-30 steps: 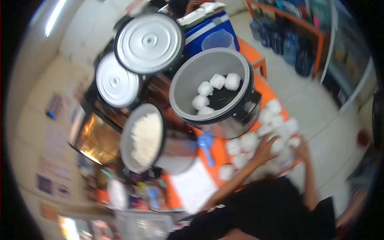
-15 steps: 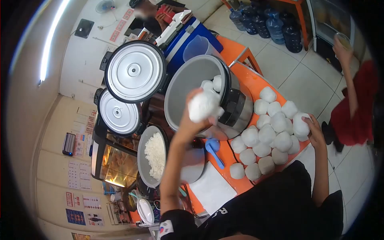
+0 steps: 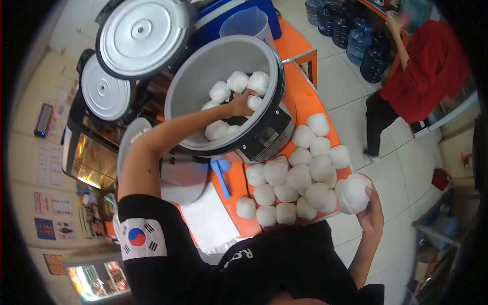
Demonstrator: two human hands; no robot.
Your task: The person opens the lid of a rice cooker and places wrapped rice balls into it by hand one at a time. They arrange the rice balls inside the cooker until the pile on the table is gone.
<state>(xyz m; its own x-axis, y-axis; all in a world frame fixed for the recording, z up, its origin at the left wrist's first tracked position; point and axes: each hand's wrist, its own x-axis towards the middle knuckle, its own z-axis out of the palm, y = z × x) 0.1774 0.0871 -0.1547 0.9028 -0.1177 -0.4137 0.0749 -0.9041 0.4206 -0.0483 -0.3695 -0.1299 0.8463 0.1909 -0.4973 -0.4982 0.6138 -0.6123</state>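
Basically, left hand (image 3: 239, 105) clamped a rounded white bundle (image 3: 254, 103) inside the round, grey-walled metal cooker (image 3: 190, 76); right hand (image 3: 373, 213) curled round a second white bundle (image 3: 357, 193) at the orange table's (image 3: 300, 96) edge; light pressure and low, steady release looked best

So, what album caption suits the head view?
Left hand inside a rice cooker, right hand clasping a rounded white bundle.

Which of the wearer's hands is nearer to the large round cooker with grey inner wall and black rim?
Left. The left hand is inside the cooker, touching a white rounded bundle; the right hand is outside, holding another bundle by the orange table.
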